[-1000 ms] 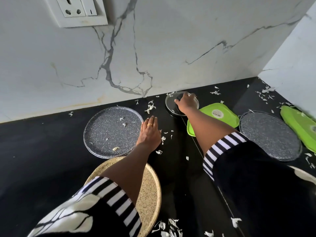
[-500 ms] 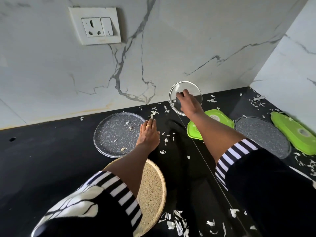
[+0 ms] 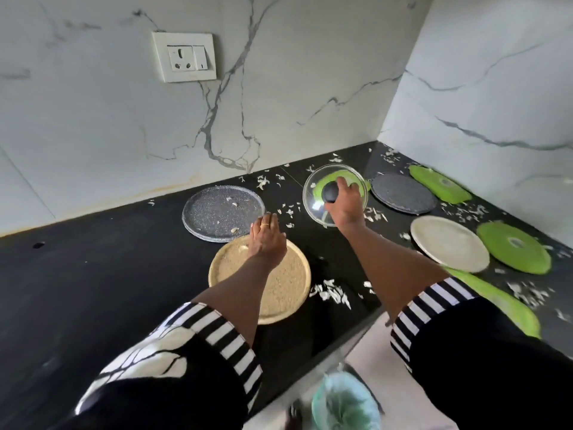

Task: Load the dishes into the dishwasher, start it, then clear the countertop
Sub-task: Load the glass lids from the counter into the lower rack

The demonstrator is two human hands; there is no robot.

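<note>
1. Your right hand (image 3: 345, 203) grips the black knob (image 3: 329, 192) of a glass lid (image 3: 312, 209), fingers curled round it. The lid hangs tilted, apparently clear of the counter. The knob is likely the safest hold, since it keeps your fingers off the slick glass rim.
2. Your left hand (image 3: 265, 240) lies flat, fingers straight and close together, over the far rim of a tan plate (image 3: 279, 287). It holds nothing. It looks like a brace while you reach across, though I cannot tell how hard it presses.
3. A grey speckled plate (image 3: 217, 212) sits just beyond your left fingertips, with a few scraps on it.
4. To the right lie a second grey plate (image 3: 403, 193), a cream plate (image 3: 449, 243) and several green lids (image 3: 514, 246), spread flat and mostly apart, so each can be picked up singly.
5. The countertop (image 3: 93, 274) is glossy black, littered with white peel scraps (image 3: 331, 294).
6. White marble walls (image 3: 93, 119) with grey veins meet in a corner at the right. A wall socket (image 3: 184, 57) is mounted above the plates.
7. The dishwasher is not in view.
</note>
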